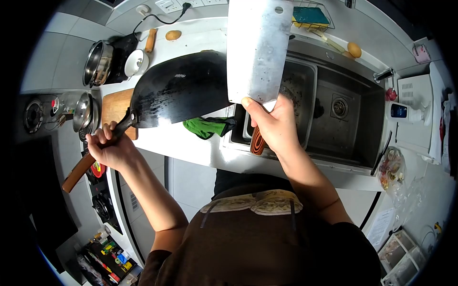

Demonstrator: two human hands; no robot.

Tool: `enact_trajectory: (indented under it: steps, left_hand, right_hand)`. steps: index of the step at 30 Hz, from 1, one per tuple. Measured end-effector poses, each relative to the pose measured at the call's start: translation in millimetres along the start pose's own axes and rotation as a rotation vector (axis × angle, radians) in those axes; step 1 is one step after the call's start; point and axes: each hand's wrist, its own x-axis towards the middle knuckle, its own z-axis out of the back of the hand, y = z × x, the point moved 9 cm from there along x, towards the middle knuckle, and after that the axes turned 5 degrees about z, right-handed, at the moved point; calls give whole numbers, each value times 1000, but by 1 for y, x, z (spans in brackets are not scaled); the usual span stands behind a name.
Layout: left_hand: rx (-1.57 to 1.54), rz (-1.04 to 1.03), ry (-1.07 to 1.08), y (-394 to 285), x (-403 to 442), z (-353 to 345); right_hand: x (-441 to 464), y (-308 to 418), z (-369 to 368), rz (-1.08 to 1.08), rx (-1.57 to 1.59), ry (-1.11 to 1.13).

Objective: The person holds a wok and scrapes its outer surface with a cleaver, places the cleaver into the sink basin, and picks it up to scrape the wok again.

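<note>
Steel cleaver point(257, 52): gripped right at the heel by the right hand point(274, 123), closed up firm, thumb pressed on the near end of the blade, other fingers tucked behind and mostly hidden.
Handle point(258, 143): brown, striped, pointing back toward the body below the palm.
Blade: up high in the view, broad face showing, smeared and spotted, with a hole at the far corner.
Left hand point(107, 144): clenched round the wok's dark metal neck, fingers curled right over, leaving no gap.
Grip point(75, 174): brown, sticking out well past the fist.
Wok point(181, 90): black and broad, tilted up over the counter point(167, 145), reaching across to the cleaver and passing behind it in this view; touching or apart, cannot tell.
Cloth point(210, 127): green and black, crumpled on the counter, between wok and sink.
Board point(116, 107): wooden, partly covered by the wok, near the left fist.
Sink point(369, 119): to the right, two basins, the left one partly blocked by hand and cleaver, the right one showing its drain point(339, 108).
Bowl point(137, 63): white, beyond the wok, beside a steel pot point(98, 64).
Sponge point(311, 15): green and yellow, up in a wire rack behind the sink.
Bag point(392, 171): clear plastic, out at far right.
</note>
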Motion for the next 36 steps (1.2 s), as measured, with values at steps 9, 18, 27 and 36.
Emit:
enact_trajectory:
  steps: [9, 18, 27, 36]
  left_hand:
    - [-20, 8, -28, 1, 1, 4]
    - [-2, 4, -26, 0, 2, 4]
    - [-24, 24, 4, 1, 3, 2]
    - [-2, 16, -12, 0, 3, 4]
  right_hand:
    - [2, -4, 5, -17, -59, -12]
    - [4, -3, 5, -35, -25, -23]
    - [3, -4, 7, -71, -63, -7]
    - [2, -6, 7, -109, -83, 9]
